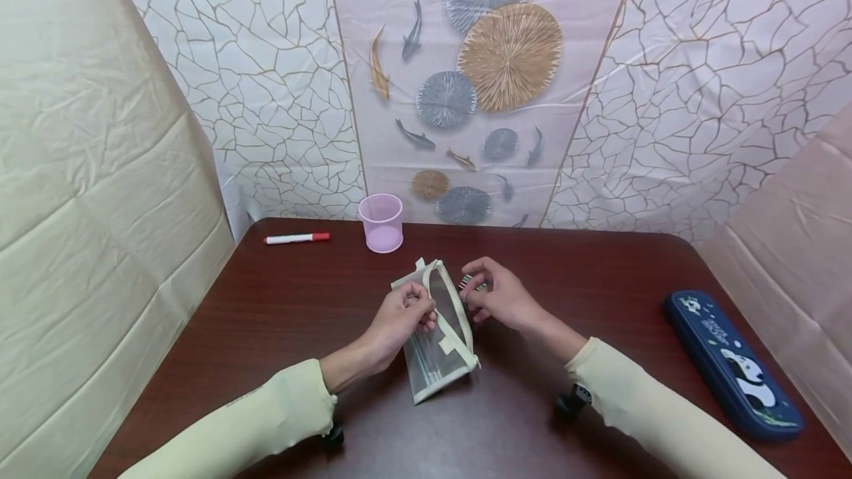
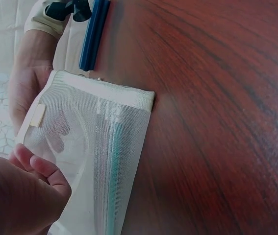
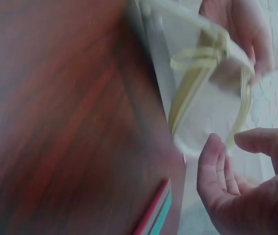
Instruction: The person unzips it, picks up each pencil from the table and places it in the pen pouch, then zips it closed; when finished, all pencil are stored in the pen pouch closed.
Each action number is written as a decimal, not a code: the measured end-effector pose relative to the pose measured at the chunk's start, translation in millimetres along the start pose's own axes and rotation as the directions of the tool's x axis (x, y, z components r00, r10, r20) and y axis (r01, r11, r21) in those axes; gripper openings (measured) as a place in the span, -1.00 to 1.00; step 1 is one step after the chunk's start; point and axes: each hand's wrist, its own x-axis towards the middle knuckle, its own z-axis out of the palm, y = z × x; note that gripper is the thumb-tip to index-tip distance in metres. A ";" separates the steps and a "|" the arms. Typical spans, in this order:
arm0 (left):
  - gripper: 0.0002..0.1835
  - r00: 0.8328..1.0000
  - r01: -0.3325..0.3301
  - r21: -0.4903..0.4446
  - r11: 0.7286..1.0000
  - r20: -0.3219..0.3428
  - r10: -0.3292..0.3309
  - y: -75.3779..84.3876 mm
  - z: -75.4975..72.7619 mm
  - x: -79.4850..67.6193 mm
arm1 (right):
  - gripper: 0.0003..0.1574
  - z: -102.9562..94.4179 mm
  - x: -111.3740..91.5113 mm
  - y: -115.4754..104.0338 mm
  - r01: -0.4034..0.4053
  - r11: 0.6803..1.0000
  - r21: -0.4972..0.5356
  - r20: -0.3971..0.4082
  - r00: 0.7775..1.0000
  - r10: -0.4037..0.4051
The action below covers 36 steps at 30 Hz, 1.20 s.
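A cream-edged mesh zip pouch (image 1: 426,361) stands tilted on the table with its zip side gaping. Slim long items, one of them teal (image 2: 114,166), show through its mesh. My left hand (image 1: 403,315) pinches the near rim of the pouch. Beside the opposite rim is my right hand (image 1: 502,296), its thumb and fingers apart with nothing seen between them in the right wrist view. Just past the right fingers lie striped slim sticks (image 1: 474,283), partly hidden in the head view; red and teal ones (image 3: 159,210) show in the right wrist view.
Toward the back edge of the brown table (image 1: 313,301) stand a pink mesh cup (image 1: 382,231) and, left of it, a white marker with a red cap (image 1: 296,238). At the right lies a dark blue panda pencil case (image 1: 732,364). Fabric walls surround the table.
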 end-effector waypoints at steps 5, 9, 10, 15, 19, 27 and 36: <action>-0.94 1.000 -0.007 -0.001 1.000 0.011 0.007 1.1 -1.0 -1.3 | -0.48 -24.5 2.0 7.1 0.027 0.998 -0.056 -0.058 0.998 -0.030; -0.94 1.000 0.003 0.000 1.000 0.009 -0.003 0.9 -1.6 -1.6 | -0.49 -41.4 4.2 15.6 -0.002 0.999 -0.053 -0.094 0.996 -0.003; -0.94 1.000 0.003 0.001 1.000 0.009 -0.003 1.0 -1.6 -1.8 | -0.47 -45.3 4.6 17.7 -0.012 0.999 -0.042 -0.097 0.995 0.008; -0.96 1.000 0.003 0.006 1.000 0.008 -0.003 1.7 -1.4 -1.7 | -0.44 -61.9 8.6 30.6 -0.065 0.998 -0.026 -0.116 0.991 0.062; -0.97 1.000 0.008 0.006 1.000 0.009 -0.008 2.6 -1.5 -1.7 | -0.44 -72.0 11.7 40.5 -0.117 0.990 -0.079 -0.105 0.989 0.108; -0.97 1.000 0.005 0.011 1.000 0.008 -0.005 3.0 -1.7 -1.5 | -0.47 -87.3 17.5 55.0 -0.185 0.975 -0.122 -0.040 0.983 0.181; -0.91 1.000 0.011 -0.009 1.000 0.006 -0.011 1.8 -1.0 -0.7 | -0.55 -93.9 21.8 65.3 -0.118 0.967 -0.225 0.042 0.991 0.130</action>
